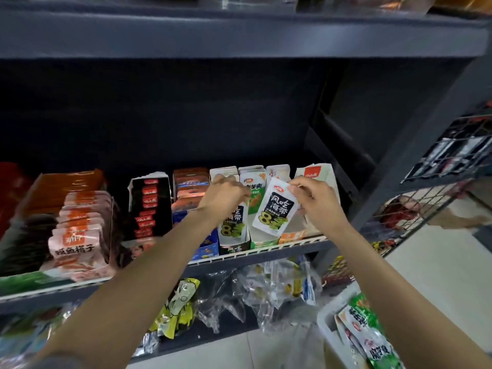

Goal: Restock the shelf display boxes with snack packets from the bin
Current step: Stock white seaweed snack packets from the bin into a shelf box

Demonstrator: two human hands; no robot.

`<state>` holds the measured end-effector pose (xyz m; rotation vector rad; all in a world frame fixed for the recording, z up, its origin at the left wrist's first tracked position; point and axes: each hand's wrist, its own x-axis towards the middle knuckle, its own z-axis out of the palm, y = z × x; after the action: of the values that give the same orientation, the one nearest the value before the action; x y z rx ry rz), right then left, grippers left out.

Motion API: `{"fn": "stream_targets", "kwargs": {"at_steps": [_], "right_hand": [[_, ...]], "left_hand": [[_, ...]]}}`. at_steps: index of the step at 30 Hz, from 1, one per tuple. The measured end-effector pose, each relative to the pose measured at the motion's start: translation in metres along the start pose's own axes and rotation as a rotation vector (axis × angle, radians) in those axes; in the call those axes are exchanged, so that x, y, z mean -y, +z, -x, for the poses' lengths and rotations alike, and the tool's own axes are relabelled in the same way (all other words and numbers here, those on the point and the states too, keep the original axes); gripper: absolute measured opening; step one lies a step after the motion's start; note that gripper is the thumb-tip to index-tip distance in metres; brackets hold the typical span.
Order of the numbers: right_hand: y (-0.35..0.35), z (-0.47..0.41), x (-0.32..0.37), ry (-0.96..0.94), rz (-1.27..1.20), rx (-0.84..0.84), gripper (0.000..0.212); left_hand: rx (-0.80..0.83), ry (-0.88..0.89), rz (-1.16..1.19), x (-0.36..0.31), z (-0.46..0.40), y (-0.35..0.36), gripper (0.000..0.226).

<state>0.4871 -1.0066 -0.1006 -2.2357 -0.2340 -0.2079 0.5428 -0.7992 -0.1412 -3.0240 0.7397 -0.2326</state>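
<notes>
My right hand [316, 203] pinches the top corner of a white kelp snack packet [274, 211] with a black label and green print, held tilted above the display boxes. My left hand [223, 194] reaches into the white-and-green display box [234, 243], its fingers curled among the same kind of packets standing there [231, 227]. Next to it on the right stands a green-fronted display box [263, 242]. The white bin [328, 326] sits at the lower right, with green snack packets [367, 331] in it.
The shelf edge [255, 258] runs under the boxes. To the left stand a box of pink packets [77, 235], a black box [147, 206] and orange-blue packets [190, 187]. Loose bags [269, 286] lie on the lower shelf. A wire rack [431, 209] stands at right.
</notes>
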Motion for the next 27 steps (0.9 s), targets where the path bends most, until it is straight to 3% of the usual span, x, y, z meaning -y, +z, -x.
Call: {"fn": "stream_targets", "kwargs": {"at_steps": [6,11,19,27], "right_hand": [[-0.004,-0.005,0.007,0.018,-0.086,0.002,0.013],[0.017,-0.020,0.021,0.006,-0.224,0.083,0.013],[0.067,-0.052,0.028,-0.100,-0.012,0.095,0.018],[0.093,-0.062,0.032,-0.185,0.119,0.112,0.016]], "left_hand": [[-0.016,-0.097,0.042,0.010,0.002,-0.004,0.050],[0.071,-0.233,0.219,0.030,0.011,-0.011,0.034],[0.007,-0.301,0.407,0.048,0.029,-0.008,0.029],[0.119,-0.314,0.554,0.068,0.041,-0.004,0.047]]}}
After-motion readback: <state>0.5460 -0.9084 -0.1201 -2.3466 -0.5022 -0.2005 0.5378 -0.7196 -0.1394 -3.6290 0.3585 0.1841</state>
